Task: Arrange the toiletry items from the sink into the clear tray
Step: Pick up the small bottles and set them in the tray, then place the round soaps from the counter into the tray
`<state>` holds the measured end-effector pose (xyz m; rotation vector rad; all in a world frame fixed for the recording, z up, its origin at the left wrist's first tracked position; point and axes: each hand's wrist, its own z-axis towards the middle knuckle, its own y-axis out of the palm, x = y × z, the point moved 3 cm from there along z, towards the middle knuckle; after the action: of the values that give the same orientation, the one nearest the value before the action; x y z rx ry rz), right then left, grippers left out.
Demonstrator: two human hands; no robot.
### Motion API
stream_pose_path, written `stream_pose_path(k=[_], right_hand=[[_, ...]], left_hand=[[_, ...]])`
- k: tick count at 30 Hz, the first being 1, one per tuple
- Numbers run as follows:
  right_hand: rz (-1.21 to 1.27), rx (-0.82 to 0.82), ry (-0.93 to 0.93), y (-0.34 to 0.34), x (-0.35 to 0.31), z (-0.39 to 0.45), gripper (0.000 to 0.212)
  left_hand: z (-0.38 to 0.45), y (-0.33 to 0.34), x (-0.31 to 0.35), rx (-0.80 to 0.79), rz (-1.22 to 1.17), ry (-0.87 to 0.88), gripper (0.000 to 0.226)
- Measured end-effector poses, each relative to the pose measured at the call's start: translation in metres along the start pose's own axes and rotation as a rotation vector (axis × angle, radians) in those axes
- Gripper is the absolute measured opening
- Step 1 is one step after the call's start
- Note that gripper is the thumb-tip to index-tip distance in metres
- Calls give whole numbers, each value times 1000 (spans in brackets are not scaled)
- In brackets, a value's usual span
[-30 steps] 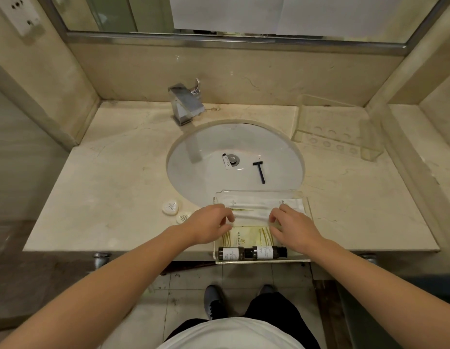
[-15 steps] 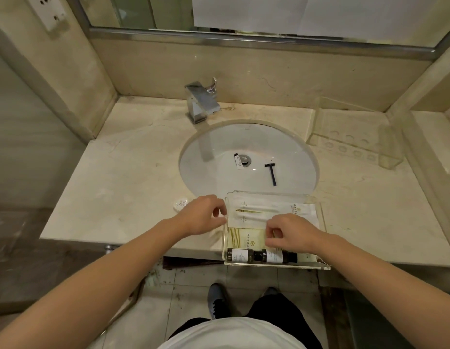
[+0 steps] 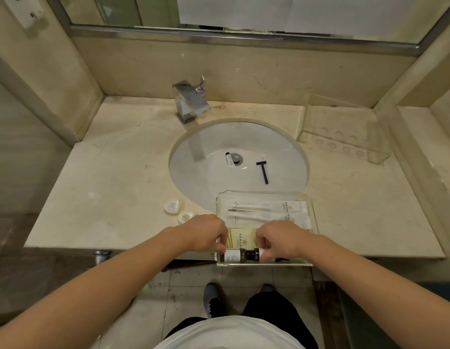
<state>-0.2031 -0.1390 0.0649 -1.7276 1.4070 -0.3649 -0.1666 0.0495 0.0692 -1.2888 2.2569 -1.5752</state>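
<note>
clear acrylic, the tray (image 3: 311, 212) is sitting at the lower centre of the frame, on the front edge of the beige stone counter (image 3: 113, 187) and partly overhanging the white sink basin (image 3: 209, 172). inside it, white sachets (image 3: 266, 212) are lying across the far part, a pale green packet (image 3: 241, 239) is lying below them, and two small dark bottles are lying end to end along the near wall. the left hand (image 3: 206, 234) is pinching the left bottle (image 3: 232, 255) with curled fingertips, and the right hand (image 3: 282, 241) is pinching the right bottle (image 3: 256, 255), its fingers curled round it and hiding most of it. in the basin, above the tray, a black razor (image 3: 263, 172) and a small white tube (image 3: 229, 159) beside the drain (image 3: 236, 158) are still waiting. two round white soaps (image 3: 180, 210) are resting on the counter, left of the tray. a chrome tap (image 3: 190, 102) is standing at upper centre, and a second clear holder (image 3: 345, 137) is sitting at the upper right.
</note>
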Motion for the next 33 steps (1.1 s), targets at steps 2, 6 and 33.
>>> stream_pose_path(k=[2,6,33], right_hand=[[-6,15,-5,0,-1,0,26],[28,23,-7,0,0,-1,27],[122,320,182,-24,13,10,20]], left_hand=[[1,1,-2,-2,-1,0,24],[2,3,-4,-16,-16,-3,25],[-35,-23,-81,490,-248,-442,16]])
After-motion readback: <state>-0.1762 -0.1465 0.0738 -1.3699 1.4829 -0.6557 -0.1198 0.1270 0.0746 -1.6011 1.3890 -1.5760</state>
